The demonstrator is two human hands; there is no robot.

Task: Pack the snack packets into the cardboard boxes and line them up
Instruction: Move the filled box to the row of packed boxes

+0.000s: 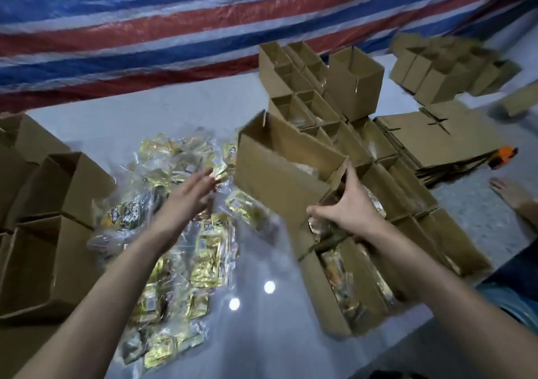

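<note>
A heap of gold and clear snack packets (174, 233) lies on the white floor at centre left. My left hand (192, 192) hovers over the heap, blurred, with fingers stretched out and nothing in it. My right hand (346, 206) grips the near corner of an open cardboard box (279, 172), which is tilted and raised above a row of packed boxes (349, 279). Something pale shows inside the raised box. More open boxes (305, 93) stand in lines behind it.
Larger open cartons (49, 218) stand at the left. A stack of flat box blanks (442, 139) with an orange tool (503, 155) on it lies at the right. Another group of boxes (445, 70) sits far right. Someone's bare foot (512, 192) rests nearby. A striped tarpaulin (174, 29) hangs behind.
</note>
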